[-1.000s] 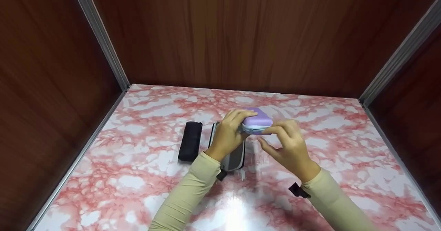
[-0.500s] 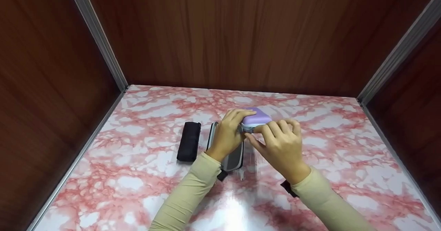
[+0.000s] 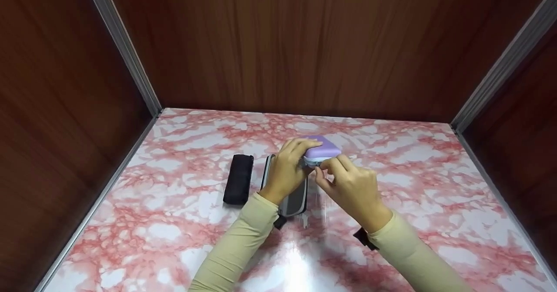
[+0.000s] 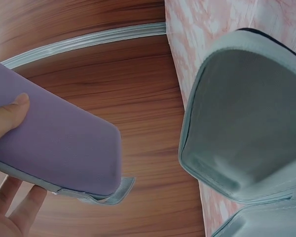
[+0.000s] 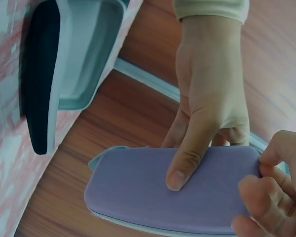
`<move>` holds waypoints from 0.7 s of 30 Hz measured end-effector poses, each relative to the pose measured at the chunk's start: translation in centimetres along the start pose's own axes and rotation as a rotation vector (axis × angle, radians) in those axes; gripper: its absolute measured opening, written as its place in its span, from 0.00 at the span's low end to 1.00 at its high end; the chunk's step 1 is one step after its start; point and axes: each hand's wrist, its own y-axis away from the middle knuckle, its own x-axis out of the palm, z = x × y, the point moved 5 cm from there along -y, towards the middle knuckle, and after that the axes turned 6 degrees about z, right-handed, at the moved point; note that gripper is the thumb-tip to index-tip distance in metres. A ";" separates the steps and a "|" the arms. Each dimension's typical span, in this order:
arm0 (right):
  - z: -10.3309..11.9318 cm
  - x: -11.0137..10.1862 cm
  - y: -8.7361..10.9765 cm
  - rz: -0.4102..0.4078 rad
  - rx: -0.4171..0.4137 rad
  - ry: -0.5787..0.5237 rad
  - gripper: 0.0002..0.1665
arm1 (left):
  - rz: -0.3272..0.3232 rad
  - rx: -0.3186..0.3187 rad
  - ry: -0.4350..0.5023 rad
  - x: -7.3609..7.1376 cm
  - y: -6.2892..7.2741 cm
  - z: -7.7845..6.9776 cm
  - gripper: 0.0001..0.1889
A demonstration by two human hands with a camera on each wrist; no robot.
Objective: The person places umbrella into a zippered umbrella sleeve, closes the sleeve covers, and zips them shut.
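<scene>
A purple zip case [image 3: 324,147] is held up over the table by my left hand [image 3: 287,168], its thumb on one broad face and its fingers on the other. A pale blue-grey zip band [image 3: 317,159] runs round its edge, and a fabric loop [image 4: 121,192] sticks out at one end. My right hand [image 3: 352,185] pinches at the zip by the near end with thumb and index finger; the fingertips hide the zip pull. Below the left hand, a grey-lined case [image 4: 251,113] stands open on the table, partly covered by that hand in the head view.
A black oblong pouch [image 3: 238,179] lies left of the open case. The red-and-white marbled table [image 3: 174,231] is bounded by dark wood panels [image 3: 278,44] at the back and sides, with metal strips at the corners.
My right hand has moved left along the purple case's edge, and its thumb and index finger have closed together at the zip. The left hand keeps its grip almost unmoved.
</scene>
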 end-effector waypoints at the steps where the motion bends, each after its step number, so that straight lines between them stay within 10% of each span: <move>1: 0.0 0.0 0.0 0.005 -0.002 -0.009 0.08 | 0.001 -0.001 0.006 0.0 0.0 0.0 0.27; 21: -1.0 0.3 0.6 -0.070 -0.007 -0.029 0.08 | -0.014 0.004 0.082 -0.1 0.1 0.6 0.27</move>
